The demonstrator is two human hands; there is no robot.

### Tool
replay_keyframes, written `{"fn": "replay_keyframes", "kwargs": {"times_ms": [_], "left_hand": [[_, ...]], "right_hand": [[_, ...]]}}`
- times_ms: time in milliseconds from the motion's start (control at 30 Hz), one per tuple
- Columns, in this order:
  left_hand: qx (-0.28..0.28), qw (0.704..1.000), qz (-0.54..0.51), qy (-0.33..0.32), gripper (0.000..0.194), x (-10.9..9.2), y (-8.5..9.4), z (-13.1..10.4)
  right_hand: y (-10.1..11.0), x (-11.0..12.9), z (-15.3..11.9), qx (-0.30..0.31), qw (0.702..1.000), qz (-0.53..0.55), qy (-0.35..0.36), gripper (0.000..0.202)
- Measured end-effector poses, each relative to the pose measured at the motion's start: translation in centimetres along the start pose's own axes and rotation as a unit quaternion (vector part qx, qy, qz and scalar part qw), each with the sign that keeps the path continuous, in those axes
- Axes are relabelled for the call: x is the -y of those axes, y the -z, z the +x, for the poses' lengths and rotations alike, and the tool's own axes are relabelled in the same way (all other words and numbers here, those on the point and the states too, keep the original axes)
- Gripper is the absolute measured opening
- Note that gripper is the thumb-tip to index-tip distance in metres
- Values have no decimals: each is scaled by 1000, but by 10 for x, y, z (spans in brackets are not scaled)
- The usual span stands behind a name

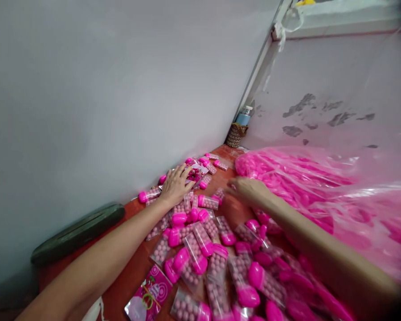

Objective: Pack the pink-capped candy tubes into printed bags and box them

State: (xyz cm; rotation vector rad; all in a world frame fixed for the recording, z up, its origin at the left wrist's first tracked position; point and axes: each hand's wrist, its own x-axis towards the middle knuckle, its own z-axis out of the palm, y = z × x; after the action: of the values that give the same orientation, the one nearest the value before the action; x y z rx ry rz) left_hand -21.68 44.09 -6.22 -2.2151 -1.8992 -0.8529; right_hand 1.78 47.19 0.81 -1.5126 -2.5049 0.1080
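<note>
We list, on a red surface (pixel 119 263): small clear bottles (pixel 200 235), many, pink-capped and filled with pale pink beads, lying loose in a heap from the far corner down the middle and spreading to the near right. Item, one left hand (pixel 175 185), palm down at the far end of the heap by the left edge, fingers spread and closed on nothing, beside a shiny printed packet (pixel 196 170). Item, one right hand (pixel 249 189), blurred, fingers curled, above the surface near its right edge; we cannot tell whether it grips anything. Further, a second packet (pixel 150 292), flat towards the near left; a long dark green object (pixel 78 234) along the left edge, by the grey wall (pixel 120 89); a clear plastic bag (pixel 307 178) of bright pink pieces along the right edge; and, at the far corner, a woven pot (pixel 234 136) with a blue container (pixel 243 117) upright in it.
</note>
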Motion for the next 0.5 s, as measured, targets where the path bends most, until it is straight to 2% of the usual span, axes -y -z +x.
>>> {"fn": "replay_keyframes", "kwargs": {"times_ms": [133, 233, 333, 400, 500], "left_hand": [[-3, 1000, -6, 2, 52, 0, -4, 0], [-7, 1000, -4, 0, 51, 1, -8, 1], [-3, 1000, -3, -3, 50, 1, -9, 1], [-4, 1000, -10, -4, 51, 2, -8, 0], [-9, 1000, -22, -1, 51, 2, -7, -1]], "right_hand": [[-23, 11, 106, -32, 999, -26, 2, 37], [-49, 13, 153, -3, 999, -23, 36, 32], [-68, 3, 157, 43, 997, -26, 59, 27], [-71, -8, 143, 63, 995, -31, 67, 25], [-62, -24, 111, 84, 994, -35, 68, 25]]}}
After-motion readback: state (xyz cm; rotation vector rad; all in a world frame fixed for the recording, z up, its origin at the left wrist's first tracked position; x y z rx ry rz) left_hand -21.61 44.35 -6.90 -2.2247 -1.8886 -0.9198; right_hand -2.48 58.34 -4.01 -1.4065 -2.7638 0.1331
